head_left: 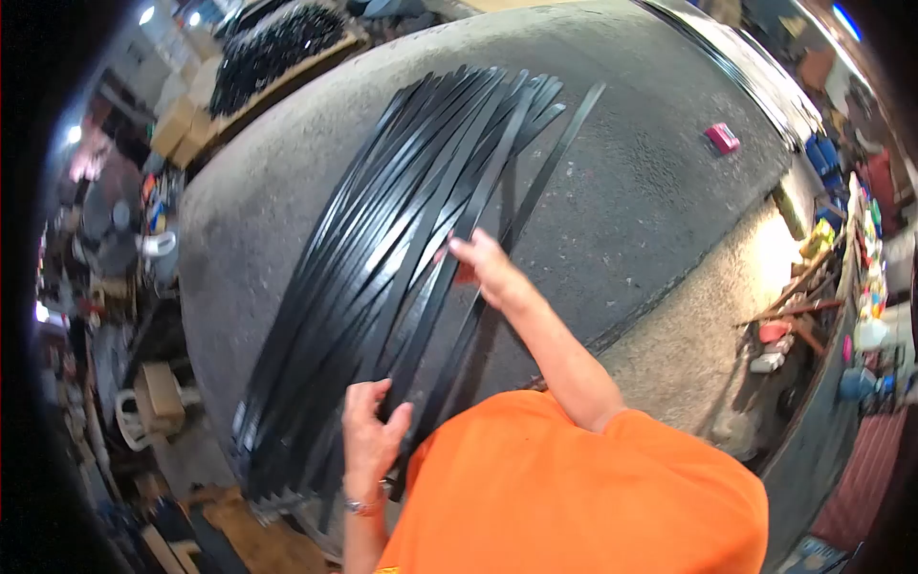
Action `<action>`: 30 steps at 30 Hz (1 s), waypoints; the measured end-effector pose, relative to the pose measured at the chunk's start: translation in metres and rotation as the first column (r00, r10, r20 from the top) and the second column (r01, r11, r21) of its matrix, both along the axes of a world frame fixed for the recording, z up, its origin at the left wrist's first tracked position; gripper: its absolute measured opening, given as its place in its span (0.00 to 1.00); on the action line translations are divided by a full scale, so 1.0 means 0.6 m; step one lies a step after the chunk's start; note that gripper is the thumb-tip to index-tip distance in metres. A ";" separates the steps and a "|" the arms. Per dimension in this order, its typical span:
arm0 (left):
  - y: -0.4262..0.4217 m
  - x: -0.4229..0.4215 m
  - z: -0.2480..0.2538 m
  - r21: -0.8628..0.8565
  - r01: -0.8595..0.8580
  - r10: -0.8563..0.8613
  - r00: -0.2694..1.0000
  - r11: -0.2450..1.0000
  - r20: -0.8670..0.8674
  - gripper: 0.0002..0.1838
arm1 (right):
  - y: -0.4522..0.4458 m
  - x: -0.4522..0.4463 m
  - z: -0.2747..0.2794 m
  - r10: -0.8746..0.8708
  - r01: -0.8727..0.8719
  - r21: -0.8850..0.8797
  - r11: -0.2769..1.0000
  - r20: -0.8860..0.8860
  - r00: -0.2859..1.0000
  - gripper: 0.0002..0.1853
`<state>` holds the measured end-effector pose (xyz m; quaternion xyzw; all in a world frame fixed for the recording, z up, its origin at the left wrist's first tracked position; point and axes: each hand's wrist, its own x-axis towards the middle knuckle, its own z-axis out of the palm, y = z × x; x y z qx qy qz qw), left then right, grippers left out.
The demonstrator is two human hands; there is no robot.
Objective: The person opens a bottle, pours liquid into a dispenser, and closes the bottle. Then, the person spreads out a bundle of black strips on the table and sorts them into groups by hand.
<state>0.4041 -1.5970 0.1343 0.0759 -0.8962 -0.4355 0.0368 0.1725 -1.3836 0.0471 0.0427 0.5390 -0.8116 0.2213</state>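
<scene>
Many long, flat black strips (363, 249) lie side by side in a loose, overlapping bundle on the dark grey table. My right hand (488, 268) is at the right side of the bundle, with its fingers closed around the edge of one strip; the fingertips are partly hidden. Near the lower ends, my left hand (371, 430) has thumb and forefinger apart, with a strip running past between them. One separate strip (559, 143) lies to the right of the bundle, passing beneath my right forearm.
The wide grey table (631, 191) carries a small pink-red block (723, 138) near its right corner. Beyond the far-left edge, another surface holds a pile of shiny black pieces (273, 57), with a cardboard box (177, 129) beside it. Clutter lines both sides.
</scene>
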 end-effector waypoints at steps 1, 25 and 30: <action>-0.020 0.027 0.011 -0.049 -0.013 0.014 0.999 0.999 0.035 0.21 | 0.009 -0.022 0.014 -0.013 0.014 0.042 0.999 -0.040 0.999 0.15; -0.137 0.203 0.091 -0.293 -0.220 0.238 0.971 0.931 0.026 0.21 | 0.056 -0.161 0.023 0.026 -0.035 -0.038 0.999 -0.197 0.980 0.14; -0.122 0.190 0.087 -0.375 -0.223 0.265 0.962 0.900 0.065 0.21 | 0.068 -0.157 0.004 0.010 -0.014 -0.017 1.000 -0.190 0.982 0.15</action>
